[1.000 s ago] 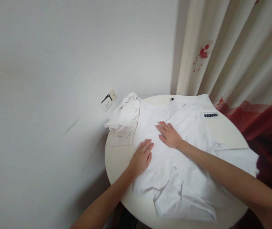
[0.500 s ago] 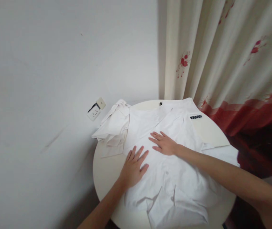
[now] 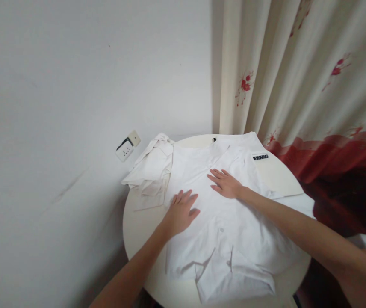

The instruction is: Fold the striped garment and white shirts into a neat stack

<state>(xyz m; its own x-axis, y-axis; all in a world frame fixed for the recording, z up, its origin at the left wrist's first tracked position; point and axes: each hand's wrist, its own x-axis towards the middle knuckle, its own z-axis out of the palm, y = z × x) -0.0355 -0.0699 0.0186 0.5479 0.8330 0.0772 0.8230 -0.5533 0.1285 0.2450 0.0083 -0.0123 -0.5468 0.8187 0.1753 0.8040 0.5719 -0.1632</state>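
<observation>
A white button-up shirt (image 3: 202, 239) lies spread over a round white table (image 3: 138, 233), its lower front creased and partly folded. My left hand (image 3: 180, 212) rests palm down on the shirt's left side, fingers spread. Higher up and to the right, my right hand (image 3: 226, 183) lies flat on the fabric, fingers stretched toward the left. Neither hand grips the cloth. A small button shows on the shirt below my hands. Part of the shirt's right side is hidden beneath my right forearm.
Another folded off-white cloth (image 3: 152, 164) lies at the table's back left, against the wall. A black-patterned strip (image 3: 260, 157) sits at the back right. A wall socket (image 3: 125, 150) is at left, and a floral curtain (image 3: 245, 85) hangs behind the table.
My right hand has slid slightly up and to the right across the shirt. My left hand has shifted slightly up. The view has moved a little.
</observation>
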